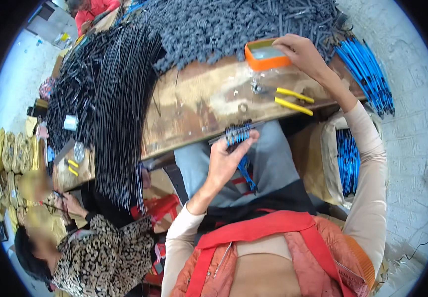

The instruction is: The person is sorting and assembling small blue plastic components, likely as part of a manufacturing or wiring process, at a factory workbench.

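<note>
My left hand [226, 161] is closed round a small bundle of thin blue and black rods [238, 136] just in front of the table edge, above my lap. The rods' lower ends hang below the hand. At the far right of the table, my right hand [300, 53] reaches over the rim of a shallow orange tray [268, 64], its fingertips pinched together inside. Whatever lies between those fingers is too small to make out. Yellow-handled pliers [294, 100] rest on the wooden table [194, 109] below the tray.
A heap of dark grey plastic parts [233, 29] covers the table's back. Long black rods [122, 109] drape over its front edge at left. Blue rods [367, 74] lie at right; more fill a sack [347, 163]. A co-worker [100, 252] sits close on my left.
</note>
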### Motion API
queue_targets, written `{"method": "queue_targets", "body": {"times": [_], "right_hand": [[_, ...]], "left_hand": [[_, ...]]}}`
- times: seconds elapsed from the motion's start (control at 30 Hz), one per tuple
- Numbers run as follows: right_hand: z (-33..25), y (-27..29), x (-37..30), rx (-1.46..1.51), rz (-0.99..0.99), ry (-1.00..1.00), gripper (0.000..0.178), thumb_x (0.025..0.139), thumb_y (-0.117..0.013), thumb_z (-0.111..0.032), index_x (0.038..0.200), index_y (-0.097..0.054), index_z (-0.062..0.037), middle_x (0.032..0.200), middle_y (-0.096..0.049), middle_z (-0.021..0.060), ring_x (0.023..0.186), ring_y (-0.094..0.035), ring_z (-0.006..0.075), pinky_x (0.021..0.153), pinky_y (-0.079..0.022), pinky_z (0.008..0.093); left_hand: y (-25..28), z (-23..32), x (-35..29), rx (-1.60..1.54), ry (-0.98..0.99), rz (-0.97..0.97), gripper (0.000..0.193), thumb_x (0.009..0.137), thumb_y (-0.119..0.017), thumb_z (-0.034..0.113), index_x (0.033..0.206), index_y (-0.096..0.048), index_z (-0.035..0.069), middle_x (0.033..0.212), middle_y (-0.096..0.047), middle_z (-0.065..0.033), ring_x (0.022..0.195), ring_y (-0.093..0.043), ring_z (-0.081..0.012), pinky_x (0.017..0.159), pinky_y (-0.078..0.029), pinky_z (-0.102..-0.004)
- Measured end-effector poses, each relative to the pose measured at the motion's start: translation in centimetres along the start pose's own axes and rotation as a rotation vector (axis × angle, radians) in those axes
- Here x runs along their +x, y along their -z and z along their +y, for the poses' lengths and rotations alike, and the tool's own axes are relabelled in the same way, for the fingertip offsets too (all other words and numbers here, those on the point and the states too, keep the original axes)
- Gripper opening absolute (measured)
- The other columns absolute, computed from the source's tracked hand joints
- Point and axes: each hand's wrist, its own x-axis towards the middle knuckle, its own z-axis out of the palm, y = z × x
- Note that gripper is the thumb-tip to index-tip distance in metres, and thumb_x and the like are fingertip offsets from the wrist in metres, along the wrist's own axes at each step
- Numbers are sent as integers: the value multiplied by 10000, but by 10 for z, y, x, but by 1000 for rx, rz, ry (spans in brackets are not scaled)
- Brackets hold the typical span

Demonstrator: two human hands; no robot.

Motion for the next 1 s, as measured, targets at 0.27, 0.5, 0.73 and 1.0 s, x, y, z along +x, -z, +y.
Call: {"method": "queue_targets", "body": {"times": [0.27,0.5,0.73,1.0], "right_hand": [[44,-28,40,-232,-434,-35,166,768,-658,-99,891,-707,1,838,-681,174,798,-668,331,737,-519,376],[43,-12,38,-70,-248,-40,167,809,-671,-91,933,-694,18,876,-688,156,783,-667,238,730,-518,323],[-86,3,-16,156,-31,83,162,868,-663,-58,1023,-672,-14,847,-635,111,755,-627,198,697,-493,280],[-169,4,-68,156,-158,117,325,852,-621,19,1163,-669,-63,895,-581,113,778,-588,257,667,-458,318]], "left_hand": [[5,9,13,-78,51,-44,252,947,-613,70,1186,-663,9,1093,-714,-52,1034,-610,-88,931,-457,-251],[10,27,14,-83,14,-78,234,935,-625,75,1150,-675,-4,1074,-713,-57,997,-638,-107,899,-491,-272],[29,0,14,224,-274,-80,208,915,-652,67,1113,-697,22,1007,-725,-41,917,-628,-76,827,-502,-258],[32,0,7,14,-149,-91,202,940,-646,105,1120,-695,27,1054,-708,-15,952,-599,-71,846,-477,-236]]}}
